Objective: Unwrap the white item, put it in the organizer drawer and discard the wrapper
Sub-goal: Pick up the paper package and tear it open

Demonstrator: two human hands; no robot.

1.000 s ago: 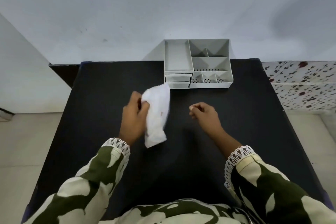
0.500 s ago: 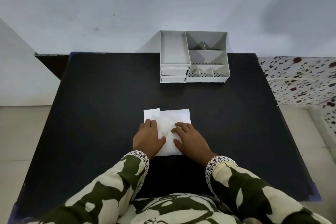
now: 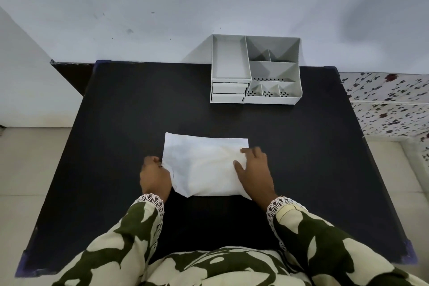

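A white wrapped item (image 3: 204,166) lies flat on the black table (image 3: 116,123), spread out wider than before. My left hand (image 3: 154,175) grips its left edge, fingers curled under the wrapper. My right hand (image 3: 255,170) rests on its right side with fingers spread, pressing it down. The grey organizer (image 3: 255,68) stands at the table's far edge against the wall, with two shut drawers (image 3: 228,94) at its front left and several open compartments on top.
A white wall rises behind the table. To the right is a surface with a floral cloth (image 3: 390,104). Pale floor tiles (image 3: 27,169) show at the left. My patterned sleeves fill the bottom of the view.
The item was held up in my left hand a second ago, then laid on the table. Since then both hands have slid apart to its left and right edges, spreading it flat.
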